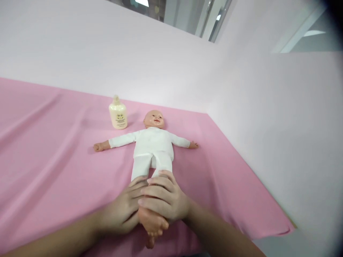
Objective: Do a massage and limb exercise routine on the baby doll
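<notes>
A baby doll (153,142) in a white top and trousers lies on its back on the pink sheet (66,160), arms stretched out to both sides. At its lower legs, my left hand (131,203) wraps round from the left. My right hand (168,196) closes over the legs from the right, its fingers partly overlapping those of my left hand. Below my hands the doll's feet (152,221) stick out towards me, one above the other. My fingers hide the shins and ankles, so which leg each hand grips is hard to make out.
A cream-coloured pump bottle (118,114) stands upright on the sheet, left of the doll's head. Behind and to the right rises a white wall (160,64), with window panes (182,18) at the top. The sheeted surface has a corner at lower right.
</notes>
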Demonstrator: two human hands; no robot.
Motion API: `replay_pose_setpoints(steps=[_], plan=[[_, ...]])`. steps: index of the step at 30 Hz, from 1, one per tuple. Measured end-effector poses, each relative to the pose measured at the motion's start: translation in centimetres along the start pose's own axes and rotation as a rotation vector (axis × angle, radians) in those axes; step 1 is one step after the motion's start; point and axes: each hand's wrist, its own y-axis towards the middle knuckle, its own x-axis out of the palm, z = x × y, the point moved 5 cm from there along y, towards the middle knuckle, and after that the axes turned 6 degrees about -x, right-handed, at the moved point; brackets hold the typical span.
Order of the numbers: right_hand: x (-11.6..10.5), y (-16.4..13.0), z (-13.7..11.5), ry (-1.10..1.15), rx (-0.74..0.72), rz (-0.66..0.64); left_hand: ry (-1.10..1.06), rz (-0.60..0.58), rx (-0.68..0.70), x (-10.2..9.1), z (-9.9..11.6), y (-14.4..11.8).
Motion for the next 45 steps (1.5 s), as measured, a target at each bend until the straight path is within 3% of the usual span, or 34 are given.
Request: replay_pose_setpoints(steps=[3, 9, 19, 23, 26, 30, 33, 35, 38, 42, 45], plan=[[0.8, -0.5, 0.2, 0.044, 0.057, 0.008, -0.035, 0.004, 0.08, -0.3, 0.5, 0.4], [3.2, -2.5, 1.8, 0.142, 0.257, -0.06, -0.031, -0.038, 0.067, 0.6, -0.1, 0.5], [3.3, -2.6, 3.3, 0.251, 0.349, -0.032, 0.235, -0.094, -0.049, 3.6, -3.3, -2.2], [4.4, -3.4, 3.7, 0.292, 0.34, -0.115, 0.25, -0.064, -0.083, 3.8, -4.8, -2.7], [4.2, -3.3, 4.3, 0.337, 0.405, -0.146, 0.229, -0.021, -0.128, 2.4, -6.4, -0.8], [1.8, -2.2, 5.2, 0.497, 0.533, 0.032, 0.15, 0.06, -0.239, -1.1, -9.4, 5.0], [0.4, -1.4, 5.5, 0.537, 0.578, 0.126, 0.042, 0.261, -0.394, -3.9, -12.2, 10.2], [0.9, -1.1, 5.3, 0.6, 0.59, 0.039, -0.067, 0.403, -0.539, -5.0, -14.1, 13.2], [2.8, -1.0, 4.2, 0.688, 0.59, -0.234, -0.226, 0.589, -0.861, -5.2, -17.1, 15.9], [5.1, -1.6, 2.3, 0.966, 0.642, -0.571, -0.229, 0.62, -0.908, -3.8, -19.0, 17.4], [5.7, -2.1, 1.6, 1.06, 0.761, -0.64, -0.196, 0.606, -0.972, -2.7, -20.3, 16.6]])
